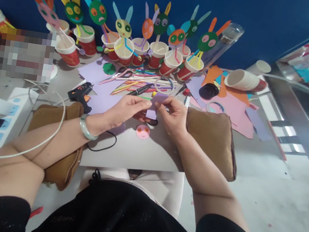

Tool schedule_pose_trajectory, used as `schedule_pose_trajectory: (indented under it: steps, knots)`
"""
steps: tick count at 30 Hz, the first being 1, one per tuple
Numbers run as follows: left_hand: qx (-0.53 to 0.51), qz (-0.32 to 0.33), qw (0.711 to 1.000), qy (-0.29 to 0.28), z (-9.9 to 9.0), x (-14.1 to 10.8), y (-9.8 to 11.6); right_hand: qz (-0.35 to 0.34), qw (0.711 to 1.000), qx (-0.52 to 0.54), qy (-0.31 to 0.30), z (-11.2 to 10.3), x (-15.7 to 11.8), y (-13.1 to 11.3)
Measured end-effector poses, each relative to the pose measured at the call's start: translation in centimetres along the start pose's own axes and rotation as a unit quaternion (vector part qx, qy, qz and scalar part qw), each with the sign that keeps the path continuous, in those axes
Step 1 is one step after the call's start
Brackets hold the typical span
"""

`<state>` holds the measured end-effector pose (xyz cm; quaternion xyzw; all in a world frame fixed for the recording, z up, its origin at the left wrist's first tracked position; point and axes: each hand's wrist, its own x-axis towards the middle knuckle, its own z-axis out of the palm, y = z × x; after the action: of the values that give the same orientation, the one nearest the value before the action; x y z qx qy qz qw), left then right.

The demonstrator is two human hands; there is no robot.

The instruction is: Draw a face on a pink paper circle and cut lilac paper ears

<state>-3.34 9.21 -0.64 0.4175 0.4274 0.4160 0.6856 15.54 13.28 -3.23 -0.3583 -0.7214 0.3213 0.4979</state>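
Observation:
Between my two hands is a small piece of purple paper (152, 112), which looks folded. My left hand (132, 109) pinches its left side, thumb on top. On the other side, my right hand (173, 115) grips the paper between thumb and fingers. Just below them on the table lies a pink paper circle (142, 132) with orange eyes and a small drawn mouth. A black marker (140, 90) and a bundle of coloured sticks (130, 81) lie beyond my left hand.
Red paper cups (85, 41) with rabbit-faced figures line the back wall. A black glue gun (81, 95) lies left, near a power strip (9, 117) with cables. Brown cushions (211, 140) flank my forearms. Coloured paper sheets (233, 112), a black tape roll (209, 91) and stacked cups (245, 81) lie right.

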Motion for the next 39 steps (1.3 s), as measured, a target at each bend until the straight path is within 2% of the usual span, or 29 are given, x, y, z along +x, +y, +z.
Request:
schedule_pose_trajectory:
  steps: [6,17,22,30,39]
  knots:
    - [-0.012,-0.036,0.999,-0.027,0.1,-0.2,-0.2,-0.002,1.0,-0.019,0.008,0.0,0.0,-0.7]
    - [-0.006,-0.046,0.999,0.001,0.3,-0.1,-0.4,0.012,1.0,-0.018,0.011,0.1,-0.1,-0.3]
    - [-0.007,-0.035,0.999,0.012,0.3,-0.2,-0.2,0.005,1.0,-0.004,0.021,0.2,-0.2,-0.2]
    - [-0.025,-0.022,0.999,0.032,0.4,-0.1,-0.2,0.047,0.998,0.028,0.019,0.4,-0.2,-0.8]
    - [0.005,-0.011,0.999,0.04,0.3,0.0,-0.3,0.087,0.995,0.037,0.026,0.5,-0.3,-1.5]
